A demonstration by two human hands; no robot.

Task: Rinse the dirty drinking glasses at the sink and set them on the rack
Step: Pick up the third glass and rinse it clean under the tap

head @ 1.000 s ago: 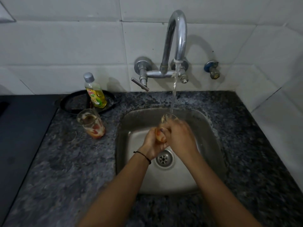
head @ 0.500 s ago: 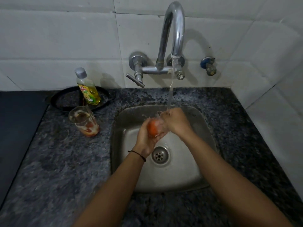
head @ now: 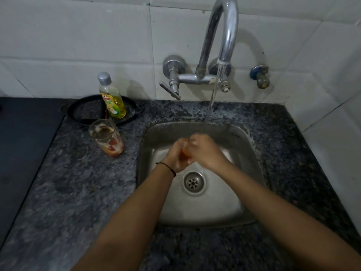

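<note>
Over the steel sink point(head: 252, 153), my left hand point(head: 175, 157) and my right hand point(head: 203, 151) are both closed around a drinking glass point(head: 183, 154). Only its orange-stained side shows between the palms. Water falls from the tap point(head: 224, 36) onto the glass's rim. A second dirty glass point(head: 106, 136), smeared red and white near its base, stands upright on the granite counter to the left of the sink. No rack is in view.
A yellow dish-soap bottle point(head: 112, 98) stands in a black round pan point(head: 86, 112) at the back left. A dark stove surface point(head: 21, 145) borders the counter on the left. The drain point(head: 193, 181) lies below my hands. White tiled walls close the back and right.
The glass has gone from tipped, with its orange side showing, to nearly hidden between both hands under the stream. The camera has moved closer.
</note>
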